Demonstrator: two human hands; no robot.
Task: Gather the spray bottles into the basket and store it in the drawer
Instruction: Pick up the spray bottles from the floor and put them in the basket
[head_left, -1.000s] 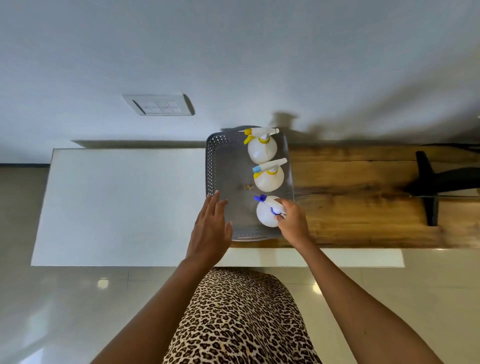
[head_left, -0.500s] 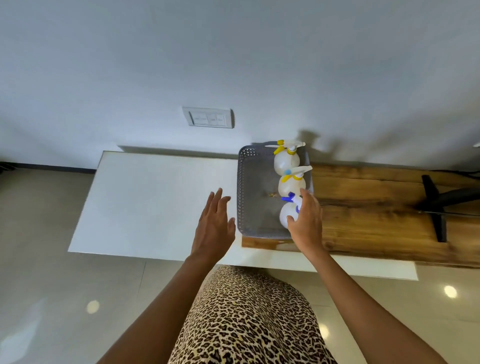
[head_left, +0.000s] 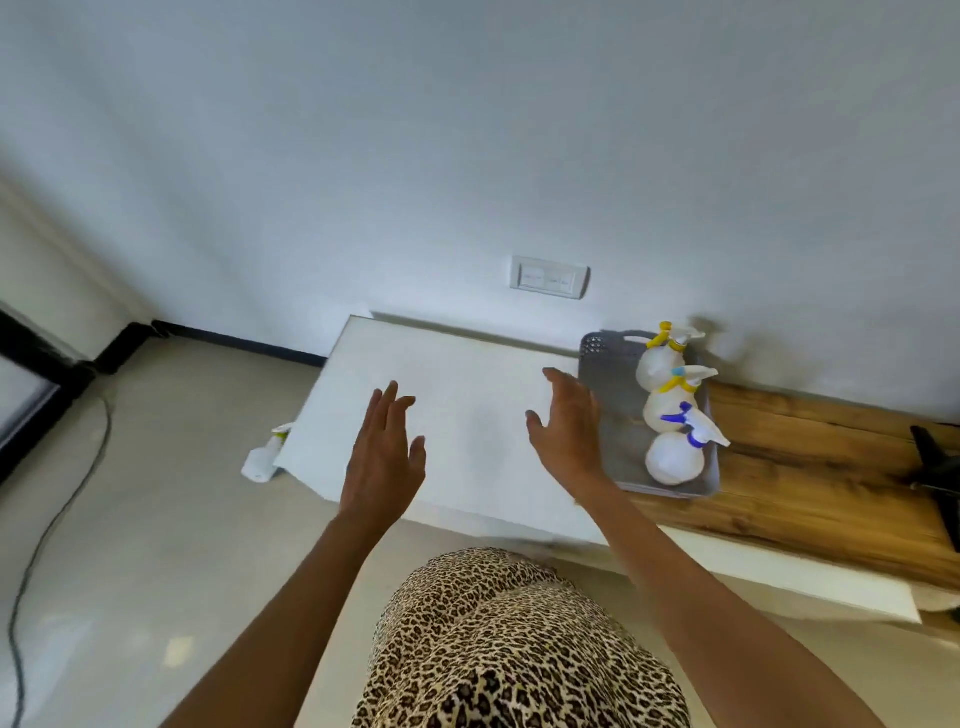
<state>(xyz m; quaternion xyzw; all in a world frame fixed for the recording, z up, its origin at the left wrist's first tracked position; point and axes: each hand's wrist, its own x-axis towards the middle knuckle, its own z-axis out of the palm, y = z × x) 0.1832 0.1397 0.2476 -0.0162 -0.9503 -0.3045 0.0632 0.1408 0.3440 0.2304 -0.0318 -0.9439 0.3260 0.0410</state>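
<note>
Filling most of the view, a pale wall (head_left: 467, 130) is seen, with a shiny beige floor (head_left: 156, 519) below it. A long white table top (head_left: 467, 374) is set against the wall, and a brown wooden board (head_left: 805, 467) is laid on its right part. Spotted leopard cloth (head_left: 509, 649) is worn by the person at the bottom of the view. A grey basket (head_left: 621, 374) with little holes in its wall is placed on the left end of the wooden board, close to the wall. Both arms are stretched out over the table. The left hand (head_left: 384, 462) is held above the white top with its fingers straight and spread, and nothing is held in it. The right hand (head_left: 569, 431) is held just beside the left side of the basket, fingers straight and a little apart, thumb out, and nothing is held in it either; whether the basket is touched cannot be told. Three round white spray bottles are stood in a row along the right side of the basket: the near bottle (head_left: 674, 457) with a blue trigger, the middle bottle (head_left: 665, 408) with a yellow collar, and the far bottle (head_left: 657, 364) with a yellow trigger. A fourth bottle (head_left: 262, 460) is seen on the floor, by the left end of the table, well apart from the basket. A white switch plate (head_left: 549, 277) is fixed on the wall above the table.
</note>
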